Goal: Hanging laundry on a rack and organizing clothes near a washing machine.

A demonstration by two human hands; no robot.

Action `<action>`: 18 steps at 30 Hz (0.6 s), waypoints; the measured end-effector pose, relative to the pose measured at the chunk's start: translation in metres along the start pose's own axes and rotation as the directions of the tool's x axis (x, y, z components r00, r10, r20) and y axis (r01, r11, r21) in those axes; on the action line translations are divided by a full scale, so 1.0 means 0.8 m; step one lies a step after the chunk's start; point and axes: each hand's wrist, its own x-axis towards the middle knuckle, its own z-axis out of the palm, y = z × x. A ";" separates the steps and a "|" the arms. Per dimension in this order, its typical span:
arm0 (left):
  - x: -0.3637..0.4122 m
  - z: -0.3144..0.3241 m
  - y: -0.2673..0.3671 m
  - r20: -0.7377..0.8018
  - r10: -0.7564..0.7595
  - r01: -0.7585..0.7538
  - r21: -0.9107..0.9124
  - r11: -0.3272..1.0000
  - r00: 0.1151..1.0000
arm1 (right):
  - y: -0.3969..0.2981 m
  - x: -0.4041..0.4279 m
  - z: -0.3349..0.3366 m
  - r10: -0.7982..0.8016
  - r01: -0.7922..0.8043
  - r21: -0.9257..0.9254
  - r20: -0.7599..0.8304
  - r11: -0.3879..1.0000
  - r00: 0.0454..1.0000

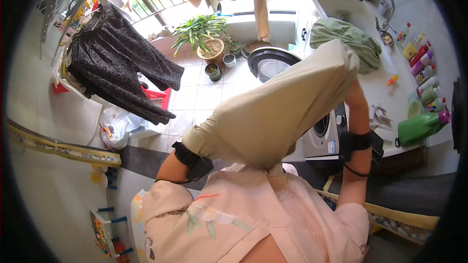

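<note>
A beige cloth garment [263, 109], perhaps trousers, stretches between my two raised arms. My left forearm [171, 166] runs into its gathered lower-left end, so the cloth covers my left hand. At the upper right, my right forearm [357, 104] reaches up under the other end, where folds hide my right hand. Neither hand's fingers show. The garment's middle hangs before my chest. Beyond its right end, a green textured cloth [345, 40] lies bunched on the white sink counter [391, 95].
Below the counter sits a front-loading washing machine [329, 133], its round door [274, 60] swung out. Dark patterned trousers [120, 54] hang at left. Potted plants [210, 49] stand by the window. Several bottles [426, 62] and a green jug [418, 128] line the counter's right side.
</note>
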 end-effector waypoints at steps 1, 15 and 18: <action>-0.002 -0.001 0.000 0.004 0.003 -0.003 0.019 1.000 1.000 | -0.003 0.002 -0.013 -0.003 0.003 0.005 -0.044 1.000 0.999; 0.005 -0.051 0.009 -0.014 0.055 -0.052 0.151 0.987 0.998 | 0.108 -0.185 0.033 0.767 -0.731 0.634 0.329 0.253 0.551; 0.000 -0.076 0.014 -0.005 0.038 -0.036 0.184 0.982 0.999 | 0.140 -0.228 0.014 0.758 -0.826 0.497 0.422 0.265 0.497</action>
